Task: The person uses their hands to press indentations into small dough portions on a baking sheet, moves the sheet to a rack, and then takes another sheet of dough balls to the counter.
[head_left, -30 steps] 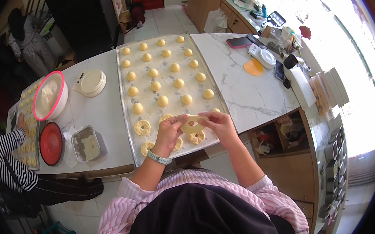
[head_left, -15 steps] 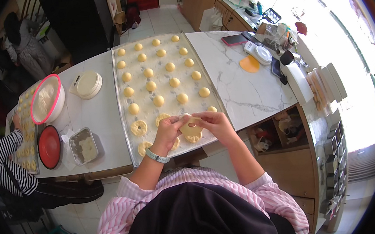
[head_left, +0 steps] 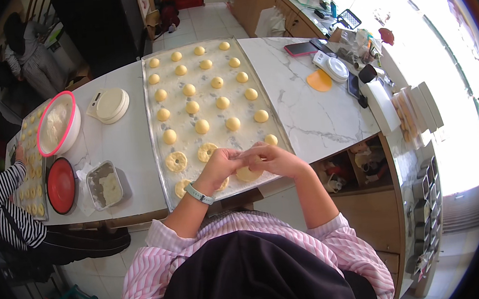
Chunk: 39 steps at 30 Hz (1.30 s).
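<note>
A large floured metal tray [head_left: 156, 128] lies on the table with several round dough balls [head_left: 201, 126] in rows and flat ring-shaped pieces [head_left: 176, 161] near its front edge. My left hand [head_left: 221, 165] and my right hand [head_left: 271, 158] meet over the tray's front right part, fingers pinched together on a small piece of dough that is mostly hidden. A flattened dough piece [head_left: 248, 174] lies just under my right hand. A watch band is on my left wrist.
Left of the tray stand a pink-rimmed bowl [head_left: 58, 130], a round white scale [head_left: 110, 105], a red lid [head_left: 61, 186] and a small grey tub [head_left: 106, 184]. Another person's striped sleeve [head_left: 5, 204] is at a second tray [head_left: 27, 166]. Phones and an orange disc [head_left: 319, 80] lie on the marble counter.
Both hands have drawn closer together over the tray's front, fingers now touching. The view has shifted slightly.
</note>
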{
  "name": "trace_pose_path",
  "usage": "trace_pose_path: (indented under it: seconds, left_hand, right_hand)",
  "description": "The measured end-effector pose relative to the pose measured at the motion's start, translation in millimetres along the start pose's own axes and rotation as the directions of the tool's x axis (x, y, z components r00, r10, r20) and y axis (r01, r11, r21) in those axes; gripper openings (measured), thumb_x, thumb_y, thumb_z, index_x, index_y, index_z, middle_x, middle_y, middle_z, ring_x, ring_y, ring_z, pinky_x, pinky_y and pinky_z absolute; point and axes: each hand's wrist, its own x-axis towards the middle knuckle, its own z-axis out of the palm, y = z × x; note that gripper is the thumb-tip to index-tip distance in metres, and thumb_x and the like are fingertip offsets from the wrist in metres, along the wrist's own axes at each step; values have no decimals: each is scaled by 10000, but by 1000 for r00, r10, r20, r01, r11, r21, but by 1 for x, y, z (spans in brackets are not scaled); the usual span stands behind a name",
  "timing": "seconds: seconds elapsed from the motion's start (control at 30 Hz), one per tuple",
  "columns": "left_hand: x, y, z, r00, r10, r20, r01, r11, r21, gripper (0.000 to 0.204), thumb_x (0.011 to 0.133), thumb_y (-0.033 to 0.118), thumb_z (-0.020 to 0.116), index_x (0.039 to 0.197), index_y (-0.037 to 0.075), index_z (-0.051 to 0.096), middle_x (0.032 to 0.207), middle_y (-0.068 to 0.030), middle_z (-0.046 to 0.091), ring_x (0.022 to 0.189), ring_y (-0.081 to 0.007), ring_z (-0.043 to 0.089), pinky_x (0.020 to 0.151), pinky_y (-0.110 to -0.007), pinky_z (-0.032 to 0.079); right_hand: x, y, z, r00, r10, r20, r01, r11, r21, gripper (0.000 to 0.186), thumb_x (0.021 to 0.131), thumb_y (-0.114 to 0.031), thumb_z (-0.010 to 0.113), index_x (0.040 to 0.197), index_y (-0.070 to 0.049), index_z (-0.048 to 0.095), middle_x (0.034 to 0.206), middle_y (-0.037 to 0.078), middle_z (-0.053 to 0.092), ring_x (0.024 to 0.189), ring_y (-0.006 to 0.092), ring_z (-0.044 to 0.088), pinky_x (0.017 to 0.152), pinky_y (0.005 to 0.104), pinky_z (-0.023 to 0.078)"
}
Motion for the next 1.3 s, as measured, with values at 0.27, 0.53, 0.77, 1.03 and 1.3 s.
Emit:
trace_pose_path:
  seconds: [0.27, 0.53, 0.77, 1.03, 1.3]
  left_hand:
    - [5, 0, 0, 994, 74, -85, -87, 983, -162, 264, 847, 175, 655, 986, -48, 640, 911, -89, 657, 816, -135, 636, 724, -243, 530]
    - [9, 0, -3, 989, 55, -139, -81, 977, -196, 272, 833, 202, 673, 966, -34, 652, 882, -81, 663, 765, -132, 640, 694, -256, 533]
    - [5, 0, -7, 979, 41, -201, -92, 963, -253, 305, 832, 223, 675, 994, -34, 645, 920, -82, 654, 823, -133, 633, 731, -266, 532]
    - [1, -2, -24, 881, 160, -445, -276, 938, -211, 279, 878, 192, 615, 1052, -27, 610, 1006, -77, 639, 959, -147, 601, 854, -262, 485]
    - [-4, -20, -39, 805, 367, -466, -227, 916, 331, 359, 905, 239, 557, 1108, -56, 579, 1101, -129, 620, 1042, -242, 585, 922, -330, 451]
  right_hand:
    - [4, -13, 0, 986, -49, -156, 66, 992, 103, 266, 837, -64, 611, 1087, 26, 615, 949, 85, 634, 854, 121, 630, 775, 250, 488]
    - [10, -6, 0, 983, -38, -182, 71, 981, 179, 323, 815, -54, 643, 1119, 44, 590, 1020, 93, 635, 910, 134, 627, 802, 248, 493]
    - [22, -2, 1, 994, 85, -68, -49, 906, 421, 428, 814, -88, 667, 1191, 64, 530, 1059, 79, 623, 940, 126, 606, 826, 252, 484]
    - [53, 41, -6, 942, 305, -141, -246, 911, 330, 343, 808, -109, 667, 1103, 54, 602, 992, 65, 639, 899, 125, 602, 806, 266, 481]
    - [52, 46, -18, 813, -62, -578, -148, 940, -308, 291, 780, -61, 577, 1064, -50, 642, 901, 179, 658, 784, 289, 651, 696, 323, 493]
